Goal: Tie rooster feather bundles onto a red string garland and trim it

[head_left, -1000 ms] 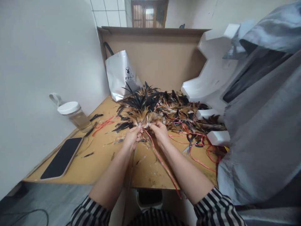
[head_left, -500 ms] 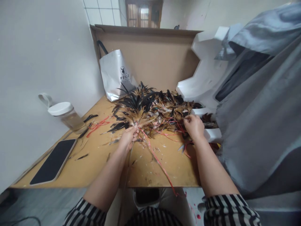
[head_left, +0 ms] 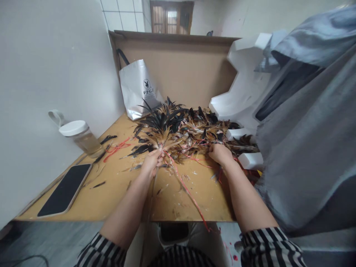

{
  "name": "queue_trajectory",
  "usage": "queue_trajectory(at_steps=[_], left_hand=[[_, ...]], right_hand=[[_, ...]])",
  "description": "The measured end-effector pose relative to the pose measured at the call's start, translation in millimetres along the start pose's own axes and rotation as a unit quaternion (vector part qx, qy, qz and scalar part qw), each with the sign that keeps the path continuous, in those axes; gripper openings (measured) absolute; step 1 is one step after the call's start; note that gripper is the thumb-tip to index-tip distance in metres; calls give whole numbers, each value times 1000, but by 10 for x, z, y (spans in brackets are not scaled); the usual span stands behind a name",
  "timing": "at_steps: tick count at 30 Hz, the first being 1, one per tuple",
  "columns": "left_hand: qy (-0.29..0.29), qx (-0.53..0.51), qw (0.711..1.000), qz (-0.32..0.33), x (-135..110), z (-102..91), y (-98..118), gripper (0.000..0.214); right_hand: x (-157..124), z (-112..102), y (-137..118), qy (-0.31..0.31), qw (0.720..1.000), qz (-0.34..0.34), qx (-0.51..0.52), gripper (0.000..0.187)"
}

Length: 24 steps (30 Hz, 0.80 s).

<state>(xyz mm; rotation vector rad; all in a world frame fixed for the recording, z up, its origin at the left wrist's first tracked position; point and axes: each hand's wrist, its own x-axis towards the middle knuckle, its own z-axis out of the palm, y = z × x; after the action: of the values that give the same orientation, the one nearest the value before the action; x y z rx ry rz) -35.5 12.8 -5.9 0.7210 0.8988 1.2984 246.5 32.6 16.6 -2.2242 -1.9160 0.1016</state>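
Note:
My left hand (head_left: 152, 161) is closed around the base of a bunch of brown feathers (head_left: 164, 140), whose tips fan out away from me. A long red string (head_left: 189, 192) trails from beside that hand down over the table's front edge. At the right, my right hand (head_left: 221, 153) has its fingers curled together at the near side of a heap of black and brown feathers (head_left: 194, 126). Whatever those fingers pinch is too small or hidden to make out. More red string (head_left: 198, 160) lies between the two hands.
A phone (head_left: 65, 190) and a lidded jar (head_left: 85, 138) stand on the left, near loose red strips (head_left: 116, 149). Behind them leans a silver bag (head_left: 139, 91). White foam (head_left: 250, 161) and grey cloth (head_left: 311, 141) border the right. Cardboard (head_left: 189, 70) closes off the back.
My right hand has moved left and slightly nearer to me along the feather heap. My left hand keeps hold of the feather bunch in the same place.

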Motion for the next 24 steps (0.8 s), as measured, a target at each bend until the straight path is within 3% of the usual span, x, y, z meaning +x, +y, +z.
queue_trajectory(at_steps=[2, 3, 5, 7, 8, 9, 11, 13, 16, 20, 24], left_hand=[[-4, 0, 1000, 0, 0, 0, -7, 40], [-5, 1, 1000, -1, 0, -2, -11, 39], [-6, 5, 1000, -3, -3, -4, -17, 39], [-8, 9, 1000, -4, -7, -6, -19, 39], [-8, 10, 1000, -5, -8, -7, -19, 39], [-8, 11, 1000, -5, -8, -9, -19, 39], [-7, 10, 1000, -3, -4, -14, -17, 40], [-3, 8, 1000, 0, 3, -19, -14, 40], [2, 9, 1000, 1, 6, -14, -7, 39], [0, 11, 1000, -2, -5, 11, -2, 38], [-7, 7, 1000, -2, -15, 2, -23, 37]], right_hand=[[-27, -80, -36, 43, 990, -24, 135, 7], [-46, -122, -84, 57, 969, -36, 237, 8], [-100, -196, -248, 51, 882, -49, 466, 16], [-165, -237, -487, -11, 767, -52, 639, 25], [-199, -239, -622, -52, 723, -54, 687, 27], [-230, -229, -761, -99, 688, -56, 717, 28], [-282, -169, -1021, -169, 645, -49, 744, 28], [-312, -68, -1230, -212, 621, -43, 753, 28], [-313, 111, -1403, -224, 602, -45, 765, 31], [-263, 269, -1409, -224, 599, -43, 767, 34], [-186, 258, -1320, -211, 591, -36, 778, 32]])
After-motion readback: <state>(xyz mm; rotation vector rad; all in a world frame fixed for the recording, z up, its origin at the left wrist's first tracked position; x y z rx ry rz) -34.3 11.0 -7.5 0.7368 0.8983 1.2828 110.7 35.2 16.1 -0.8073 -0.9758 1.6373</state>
